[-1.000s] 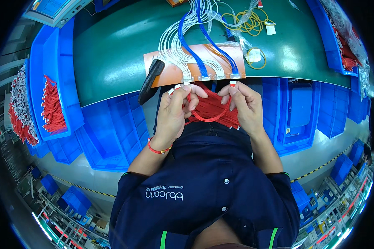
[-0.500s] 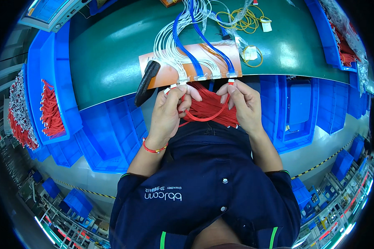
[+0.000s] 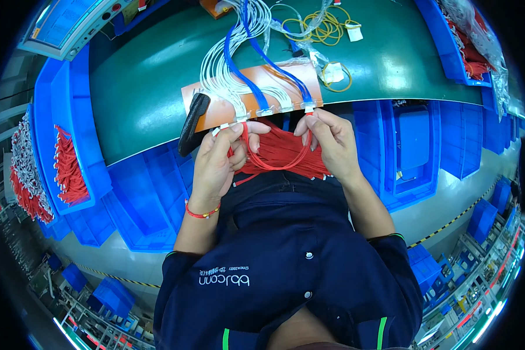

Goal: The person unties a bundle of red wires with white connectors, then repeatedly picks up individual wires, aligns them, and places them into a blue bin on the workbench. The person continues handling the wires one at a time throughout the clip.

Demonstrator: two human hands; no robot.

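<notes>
Hands meet at the near edge of a green bench in the head view, both working one thin red wire loop (image 3: pixel 277 166). Left hand (image 3: pixel 219 160) is closed, thumb and forefinger pinched on one end of the loop near a small white connector; a red-and-yellow cord bracelet (image 3: pixel 201 213) circles that wrist. Right hand (image 3: pixel 329 140) is likewise pinched shut, fingertips gripping the loop's other end just below another white connector at the bench edge. Between the two hands the wire sags in a smooth, shallow U over a thick bundle of red wires (image 3: pixel 286 153) lying in the person's lap against a dark navy work jacket (image 3: pixel 286 274).

Beyond the fingers lies a flat orange mat (image 3: pixel 286 79), matte, carrying a fan of slim white wires (image 3: pixel 221 70) and two glossy blue wires (image 3: pixel 256 52) that curve toward the bench's near edge. A black, rounded, elongated tool (image 3: pixel 192 119) rests on the mat's left end, tilted. Farther back, yellow wire coils (image 3: pixel 324 26) lie loosely, with small clear bags (image 3: pixel 332 71) beside them. The green bench top (image 3: pixel 146 87) is smooth and reflective.

Blue plastic bins (image 3: pixel 414 140), rigid and boxy, line the space under and around the bench; a left bin (image 3: pixel 61 149) holds a heap of short red wires (image 3: pixel 70 172).
</notes>
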